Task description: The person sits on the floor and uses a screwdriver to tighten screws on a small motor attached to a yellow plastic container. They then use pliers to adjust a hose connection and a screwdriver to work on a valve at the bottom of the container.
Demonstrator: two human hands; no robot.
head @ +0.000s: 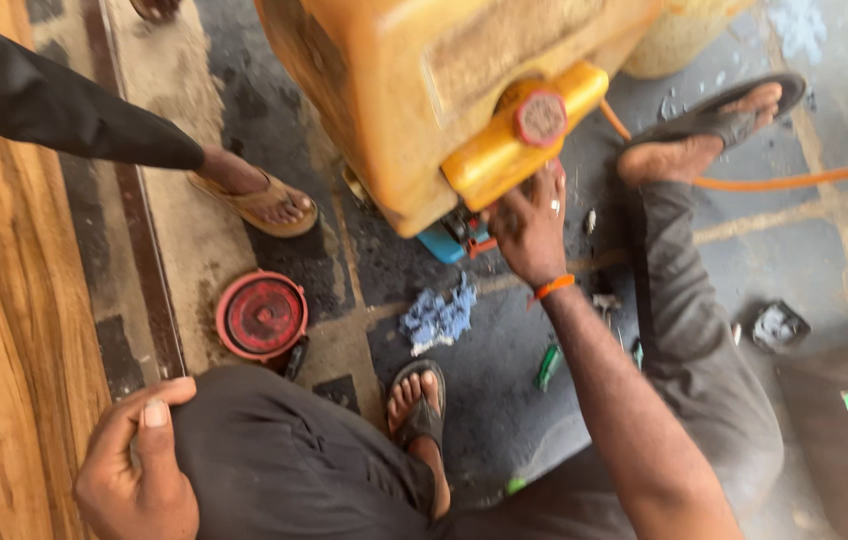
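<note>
A big yellow jerry can [414, 90] with a red screw cap [541, 118] leans tilted over the floor. My right hand [529, 225], wearing a ring and an orange wristband, reaches up to the lower end of the can's yellow handle [504, 155]; its fingers curl against it. Just under the can, beside this hand, a small blue and orange device [456, 240] is partly hidden. My left hand [134, 465] rests on my left knee, on the dark trousers, fingers spread over the cloth with nothing in it.
A red round lid [262, 315] lies on the floor by a blue rag [439, 315]. Another person's sandalled foot [259, 198] stands left of the can. An orange hose [804, 178] runs to the right. Wooden boards [4, 350] lie along the left.
</note>
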